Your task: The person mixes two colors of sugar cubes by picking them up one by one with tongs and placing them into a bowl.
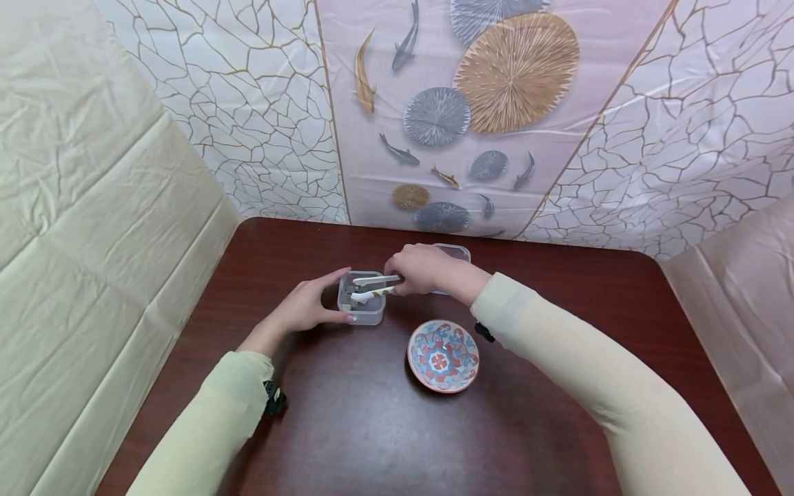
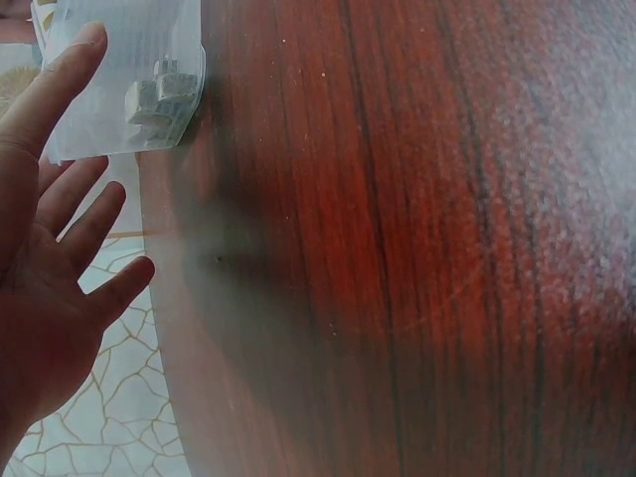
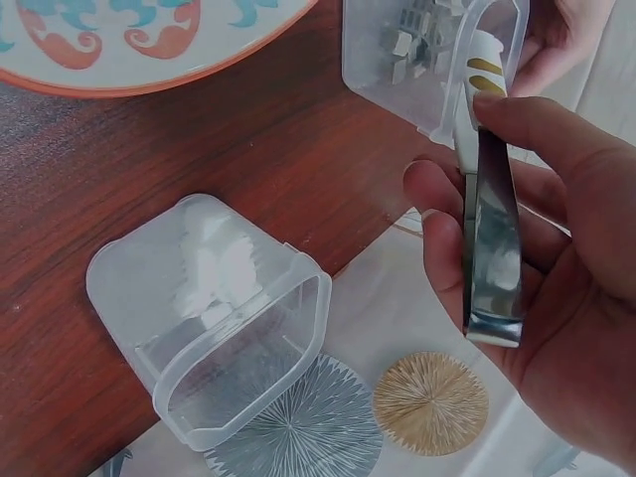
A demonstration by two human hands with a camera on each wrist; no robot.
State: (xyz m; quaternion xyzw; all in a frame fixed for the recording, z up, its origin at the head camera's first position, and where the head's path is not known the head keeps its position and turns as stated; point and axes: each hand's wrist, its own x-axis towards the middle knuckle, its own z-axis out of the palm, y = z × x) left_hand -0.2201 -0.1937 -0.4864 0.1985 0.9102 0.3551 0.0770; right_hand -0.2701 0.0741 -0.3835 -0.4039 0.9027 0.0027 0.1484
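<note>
My left hand point(image 1: 300, 304) holds a clear plastic container point(image 1: 371, 319) by its sides, thumb on the near side and index finger on the far side. In the left wrist view its other fingers point(image 2: 94, 229) are spread below the container. Several small blocky grey pieces point(image 2: 146, 102) lie inside, at the bottom. My right hand point(image 1: 423, 269) grips metal tongs point(image 3: 494, 238) with white, gold-marked ends. The two white tips stand apart and reach into the container, by the pieces; I cannot tell whether they touch one.
A second clear container point(image 3: 129, 268) stands behind my right hand, mostly hidden in the head view. Nearer me is a patterned bowl point(image 1: 443, 358) with a red rim, below the right forearm. Patterned cloth point(image 1: 273, 103) hangs around the dark wooden table point(image 1: 360, 427).
</note>
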